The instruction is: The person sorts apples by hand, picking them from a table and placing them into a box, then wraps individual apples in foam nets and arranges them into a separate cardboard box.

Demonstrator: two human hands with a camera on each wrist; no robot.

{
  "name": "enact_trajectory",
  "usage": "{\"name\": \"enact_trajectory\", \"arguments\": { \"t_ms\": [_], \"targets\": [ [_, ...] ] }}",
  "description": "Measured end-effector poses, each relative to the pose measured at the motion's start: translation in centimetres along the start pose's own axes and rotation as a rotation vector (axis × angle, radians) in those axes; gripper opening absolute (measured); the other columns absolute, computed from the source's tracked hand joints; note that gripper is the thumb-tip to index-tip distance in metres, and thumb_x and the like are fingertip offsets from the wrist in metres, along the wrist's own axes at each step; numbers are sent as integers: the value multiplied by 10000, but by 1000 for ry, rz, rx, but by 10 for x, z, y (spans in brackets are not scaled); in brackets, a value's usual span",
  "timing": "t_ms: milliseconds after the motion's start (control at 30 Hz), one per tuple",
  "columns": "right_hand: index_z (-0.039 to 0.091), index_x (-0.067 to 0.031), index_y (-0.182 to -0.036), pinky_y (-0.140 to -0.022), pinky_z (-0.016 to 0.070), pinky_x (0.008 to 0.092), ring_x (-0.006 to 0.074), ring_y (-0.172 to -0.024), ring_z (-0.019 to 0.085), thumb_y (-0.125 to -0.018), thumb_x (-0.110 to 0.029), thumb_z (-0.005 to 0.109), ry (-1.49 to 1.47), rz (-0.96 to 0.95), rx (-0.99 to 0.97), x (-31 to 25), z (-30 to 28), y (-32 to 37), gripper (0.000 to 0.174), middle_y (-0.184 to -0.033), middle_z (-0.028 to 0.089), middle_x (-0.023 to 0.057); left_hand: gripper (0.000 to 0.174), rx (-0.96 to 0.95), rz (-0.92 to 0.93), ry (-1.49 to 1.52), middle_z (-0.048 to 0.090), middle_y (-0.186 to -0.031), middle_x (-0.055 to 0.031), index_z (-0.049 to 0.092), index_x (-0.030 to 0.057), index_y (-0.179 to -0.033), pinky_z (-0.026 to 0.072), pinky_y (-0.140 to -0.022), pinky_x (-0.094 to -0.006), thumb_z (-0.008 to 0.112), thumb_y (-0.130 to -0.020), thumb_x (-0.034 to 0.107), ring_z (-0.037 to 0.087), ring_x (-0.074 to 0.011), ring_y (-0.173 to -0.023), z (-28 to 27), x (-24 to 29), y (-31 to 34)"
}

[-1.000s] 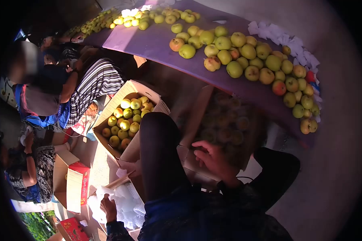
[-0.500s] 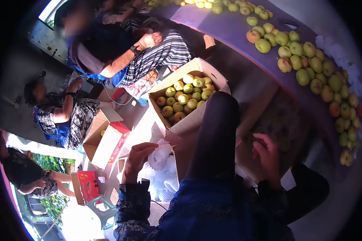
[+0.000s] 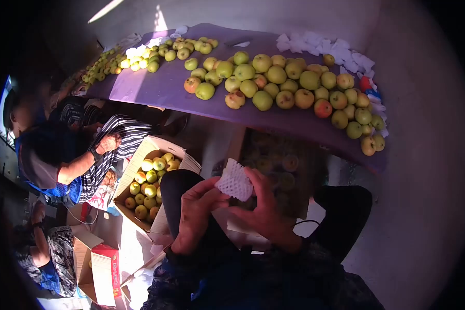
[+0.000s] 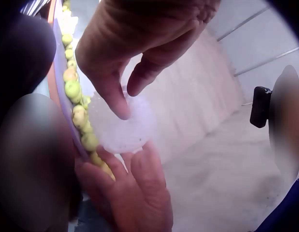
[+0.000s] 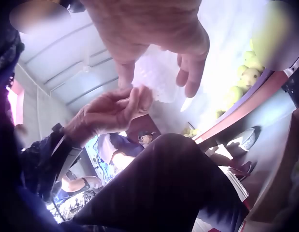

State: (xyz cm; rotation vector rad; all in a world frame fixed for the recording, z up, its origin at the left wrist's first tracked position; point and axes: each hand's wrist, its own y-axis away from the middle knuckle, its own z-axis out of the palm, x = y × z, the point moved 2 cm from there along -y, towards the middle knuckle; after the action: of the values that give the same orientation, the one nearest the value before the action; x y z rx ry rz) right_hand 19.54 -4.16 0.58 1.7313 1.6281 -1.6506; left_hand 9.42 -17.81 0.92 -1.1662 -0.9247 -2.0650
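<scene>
A white foam fruit net (image 3: 234,182) is held up between the two hands, in front of the knees. My left hand (image 3: 195,211) pinches its near left edge between thumb and fingers. My right hand (image 3: 267,209) has its thumb and fingers about the right side of the same net. In the left wrist view the foam net (image 4: 123,125) looks rounded, with the left fingertips at its top and the right fingers along its lower edge. The right wrist view has the right fingers spread on both sides of the net (image 5: 156,77). No apple shows inside it.
A purple-covered table (image 3: 160,93) ahead bears many green and reddish apples (image 3: 276,75) and white scraps. An open carton (image 3: 178,151) of apples stands left of the knee; a shadowed carton (image 3: 236,147) with apples lies below the table. Another person (image 3: 62,160) sits at left.
My left hand lifted a foam net from the pile of white nets at lower left and brought it to the middle. The right hand moved in to meet it. The head view shifted.
</scene>
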Motion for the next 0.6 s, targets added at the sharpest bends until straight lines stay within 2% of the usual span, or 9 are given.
{"name": "enact_trajectory", "arguments": {
  "t_ms": [100,133,233,333,367,433,533,600],
  "targets": [
    [355,-40,-1373,-951,442,417,364,-1190,483,-708,-107,753,117,11,92,16,-5,6,778,-1330,421,203,290,19,-51,-34,684,-922,-125,603,-41,-1157,565,-724,-260,598,-882,47,685,-179,-790,18,-15,-10],
    [360,-40,-1369,-953,441,412,366,-1182,491,-707,-107,752,123,24,96,20,-7,9,773,-1317,433,205,252,39,-10,-56,689,-877,-104,636,-35,-1107,544,-683,-232,619,-887,85,671,-156,-726,17,-27,-15],
    [387,-40,-1351,-949,442,401,364,-1165,508,-720,-88,729,99,83,135,27,-8,14,719,-1274,472,212,221,10,56,-301,694,-853,-83,668,-24,-1042,508,-621,-226,658,-875,120,635,-127,-648,14,-37,-20],
    [413,-39,-1326,-950,442,378,331,-1149,539,-763,-47,681,43,195,152,47,-9,20,623,-1228,526,201,209,140,102,-574,677,-786,-71,683,-10,-992,480,-585,-243,697,-841,134,603,-121,-609,20,-38,-14],
    [421,-39,-1317,-952,442,367,315,-1143,552,-782,-31,662,22,237,154,54,-8,22,588,-1212,546,195,201,143,200,-676,663,-773,-75,686,-5,-978,485,-589,-251,701,-830,130,606,-133,-607,18,-39,-15],
    [454,-39,-1268,-917,464,370,332,-1083,591,-803,-43,641,-12,337,179,55,-11,22,501,-1156,583,194,186,146,402,-872,635,-746,-82,693,5,-950,494,-595,-268,710,-808,123,613,-159,-603,14,-42,-18],
    [473,-41,-1202,-844,484,421,375,-1017,602,-830,-57,598,41,459,98,49,-15,19,393,-1094,603,206,336,94,405,-1071,614,-886,-114,649,34,-1072,521,-622,-299,729,-763,141,648,-244,-714,16,-43,-18],
    [482,-43,-1170,-799,500,440,393,-974,608,-841,-61,580,101,464,29,49,-14,18,344,-1069,608,211,460,140,555,-1231,601,-953,-105,591,48,-1165,522,-647,-317,740,-744,161,634,-249,-694,28,-40,-12]
  ]
}}
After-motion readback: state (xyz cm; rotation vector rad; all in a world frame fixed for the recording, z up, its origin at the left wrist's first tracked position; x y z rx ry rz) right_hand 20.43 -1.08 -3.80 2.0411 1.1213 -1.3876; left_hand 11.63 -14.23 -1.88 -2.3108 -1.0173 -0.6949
